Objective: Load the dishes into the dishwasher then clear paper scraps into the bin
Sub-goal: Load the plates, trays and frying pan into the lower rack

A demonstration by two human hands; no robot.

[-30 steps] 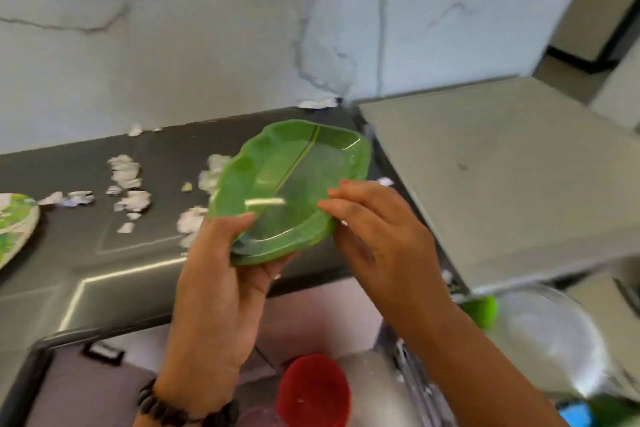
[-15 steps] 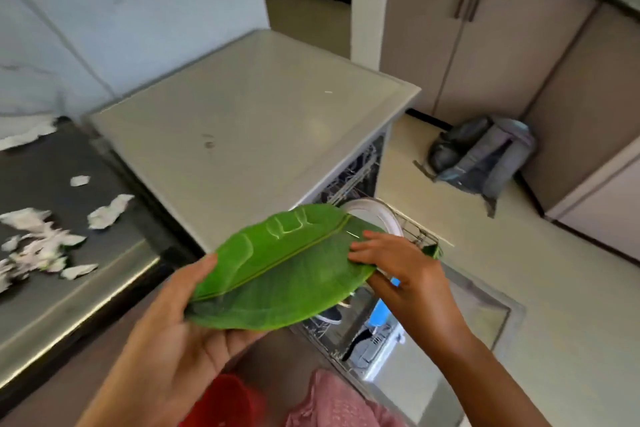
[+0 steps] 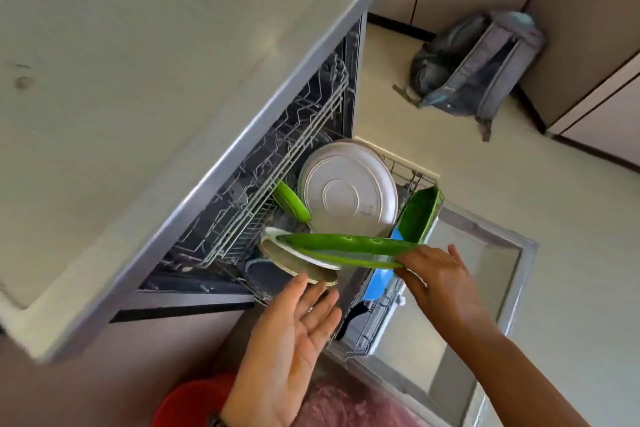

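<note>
Plate [image 3: 346, 246], green, leaf-shaped, held edge-on at centre frame over the pulled-out lower rack [image 3: 412, 184] of the dishwasher [image 3: 242, 184]. Right hand [image 3: 433, 270] pinches its right-hand end, thumb on top, fingers under. Left hand [image 3: 294, 333] is flat and palm-up just below and left of the plate, fingers spread, holding nothing.

Rack holds a big white plate [image 3: 346, 194] on edge, a round green plate [image 3: 291, 201] to its left, a green tray [image 3: 419, 215] at the right side and something blue [image 3: 377, 284] low down. A pale dish [image 3: 298, 263] sits right under the leaf plate's left end; touching or not, cannot tell.

To do it well: turn the plate upright, aim for a free slot between the tines in front of the white plate, lower it by the rim, use the free hand to steady the far end, and avoid knocking the pale dish.

Hard to read: free slots are covered by the plate and hands; the blue item's shape is unclear; the upper rack [image 3: 294, 128] looks empty but is blurred. Paper scraps and bin are out of frame. A red object [image 3: 194, 399] is cut off at the bottom edge.
</note>
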